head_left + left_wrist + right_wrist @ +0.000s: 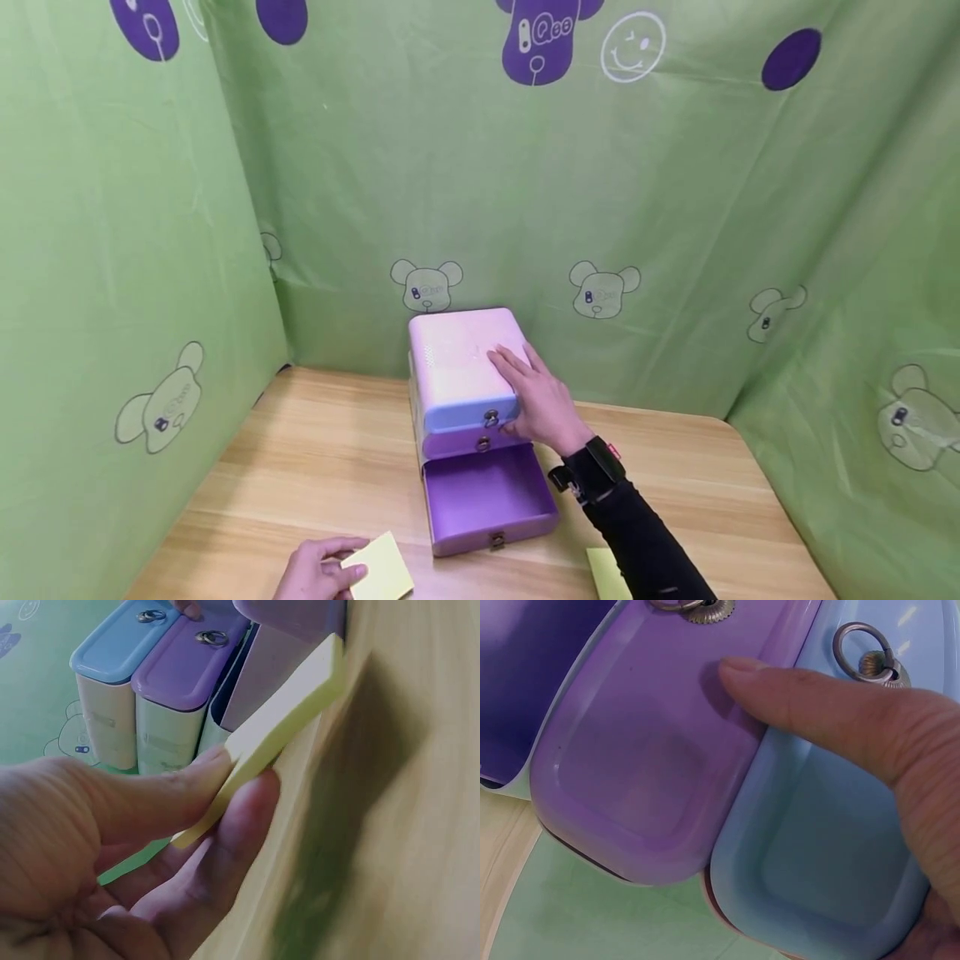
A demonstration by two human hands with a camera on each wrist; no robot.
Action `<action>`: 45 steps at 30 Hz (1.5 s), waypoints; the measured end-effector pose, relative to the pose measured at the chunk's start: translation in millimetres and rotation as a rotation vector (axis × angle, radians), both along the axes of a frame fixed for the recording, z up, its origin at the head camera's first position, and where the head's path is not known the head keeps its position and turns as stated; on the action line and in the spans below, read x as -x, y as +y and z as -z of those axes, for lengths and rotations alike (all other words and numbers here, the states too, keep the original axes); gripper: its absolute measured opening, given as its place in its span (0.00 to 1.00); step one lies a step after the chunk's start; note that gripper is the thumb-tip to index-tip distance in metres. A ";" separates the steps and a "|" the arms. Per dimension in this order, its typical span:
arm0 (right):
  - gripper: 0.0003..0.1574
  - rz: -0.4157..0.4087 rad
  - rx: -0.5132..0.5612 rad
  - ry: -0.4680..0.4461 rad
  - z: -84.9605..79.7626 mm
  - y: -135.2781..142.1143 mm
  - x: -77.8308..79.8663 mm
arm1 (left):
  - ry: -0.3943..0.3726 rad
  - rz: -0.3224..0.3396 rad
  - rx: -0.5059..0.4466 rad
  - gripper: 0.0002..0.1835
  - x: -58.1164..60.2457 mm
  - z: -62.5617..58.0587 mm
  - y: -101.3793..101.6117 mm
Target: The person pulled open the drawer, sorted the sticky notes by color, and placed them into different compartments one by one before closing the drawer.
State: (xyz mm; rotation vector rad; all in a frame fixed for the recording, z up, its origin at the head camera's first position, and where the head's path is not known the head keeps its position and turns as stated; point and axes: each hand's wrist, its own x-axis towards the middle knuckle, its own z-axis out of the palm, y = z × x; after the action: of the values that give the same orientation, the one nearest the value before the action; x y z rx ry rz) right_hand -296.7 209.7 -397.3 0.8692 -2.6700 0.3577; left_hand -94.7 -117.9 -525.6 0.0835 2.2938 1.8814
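Note:
A small drawer cabinet [457,346] with a pink top stands near the back of the table. Its blue drawer [817,847] and the purple drawer [630,750] under it are closed, each with a ring pull. The bottom purple drawer [495,537] is pulled out, with nothing seen inside. Straight fingers of my right hand [543,404] rest on the cabinet's top right, while the thumb lies over the purple drawer front. At the front left, my left hand [318,571] pinches a yellow sticky note pad [289,701] between thumb and fingers, tilted above the table.
A flat yellow-green piece [606,573] lies at the table's front, partly hidden by the right sleeve [645,533]. Green printed cloth [480,183] encloses the wooden table [322,450] at the back and both sides.

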 end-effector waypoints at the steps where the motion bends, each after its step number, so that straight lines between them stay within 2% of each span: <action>1: 0.82 0.001 -0.003 0.002 0.0 0.5 -0.1 | -0.005 -0.031 0.003 0.24 0.6 -1.3 1.5; 6: 0.82 0.009 -0.003 0.013 0.0 2.9 -0.9 | -0.019 -0.195 0.033 0.20 7.2 -8.9 11.1; 8: 0.82 0.008 -0.001 0.011 -0.3 2.8 -1.2 | -0.011 -0.243 0.037 0.19 10.3 -11.7 15.2; 11: 0.82 0.006 -0.001 0.004 -0.6 1.8 -1.4 | 0.009 -0.279 0.022 0.18 14.3 -15.0 20.1; 17: 0.82 0.003 0.005 -0.003 -0.4 -0.5 -2.4 | 0.041 -0.291 -0.017 0.19 18.9 -18.7 25.5; 21: 0.82 0.014 -0.002 -0.011 -0.1 -0.2 -3.6 | 0.048 -0.288 0.010 0.21 20.4 -20.1 26.9; 25: 0.82 0.017 -0.003 -0.014 -0.8 0.2 -3.5 | 0.049 -0.309 0.018 0.19 23.8 -23.0 28.3; 33: 0.82 0.015 -0.006 -0.010 -2.1 -0.9 -2.9 | 0.113 -0.317 -0.060 0.17 34.5 -35.6 37.0; 41: 0.82 0.018 -0.005 -0.002 0.2 0.0 -2.8 | 0.113 -0.355 -0.086 0.19 45.5 -43.7 44.8; 45: 0.82 0.016 -0.009 0.001 -0.8 0.0 -2.1 | 0.118 -0.376 -0.104 0.16 50.2 -46.7 47.1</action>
State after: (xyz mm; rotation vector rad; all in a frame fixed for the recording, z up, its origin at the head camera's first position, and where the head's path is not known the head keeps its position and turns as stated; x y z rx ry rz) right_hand -294.7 209.7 -396.5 0.8498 -2.6784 0.3418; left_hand -144.9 -70.7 -479.0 -0.2480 2.4237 2.2279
